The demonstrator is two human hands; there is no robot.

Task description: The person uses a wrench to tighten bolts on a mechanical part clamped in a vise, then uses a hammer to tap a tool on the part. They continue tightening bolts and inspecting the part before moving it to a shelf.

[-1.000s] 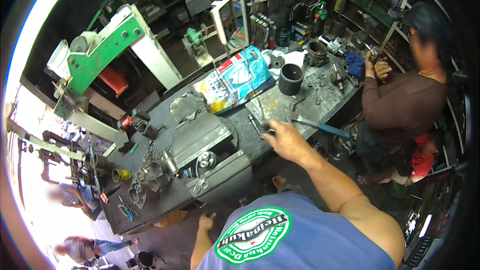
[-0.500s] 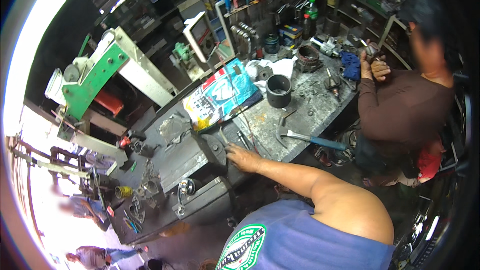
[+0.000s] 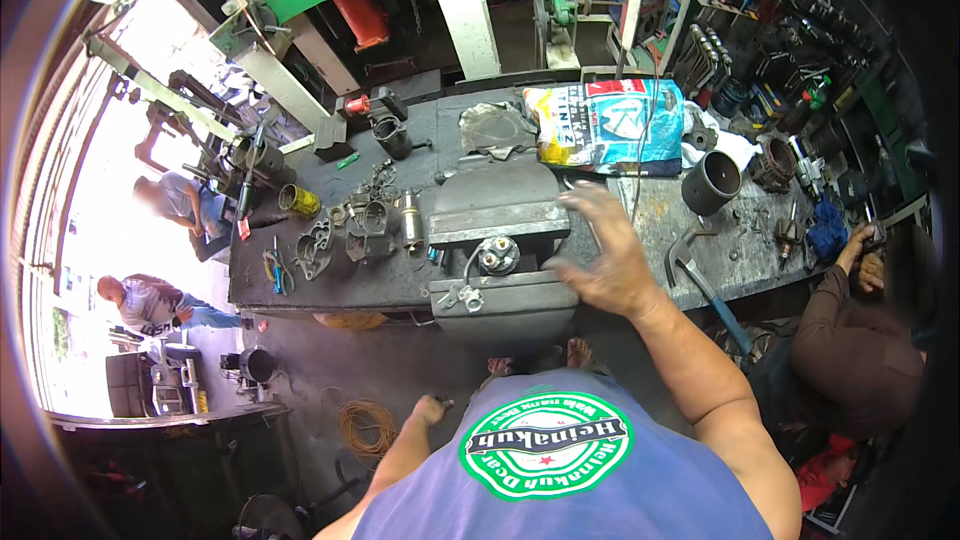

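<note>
A heavy grey bench vise (image 3: pixel 490 202) stands at the front of the workbench. A small round metal part (image 3: pixel 498 256) with a short cable sits between its jaws. My right hand (image 3: pixel 610 255) hovers at the vise's right side, its fingers spread and nothing held in them. Down by my left side, below the bench edge, my left hand (image 3: pixel 432 408) is closed. A small dark bit shows at its fingers, too small to name. To the right of the vise lies a claw hammer (image 3: pixel 712 295) with a blue handle.
Metal housings (image 3: pixel 370 225), a yellow can (image 3: pixel 299 200) and pliers (image 3: pixel 275 265) lie on the left. A printed plastic sack (image 3: pixel 610 125) and a dark cylinder (image 3: pixel 712 183) are on the right. A co-worker (image 3: pixel 850 340) stands far right; a coiled orange cable (image 3: pixel 367 428) lies on the floor.
My view has swung to the left. My right hand, earlier at the vise's far right side, is now nearer me with fingers spread. My left hand has come into view.
</note>
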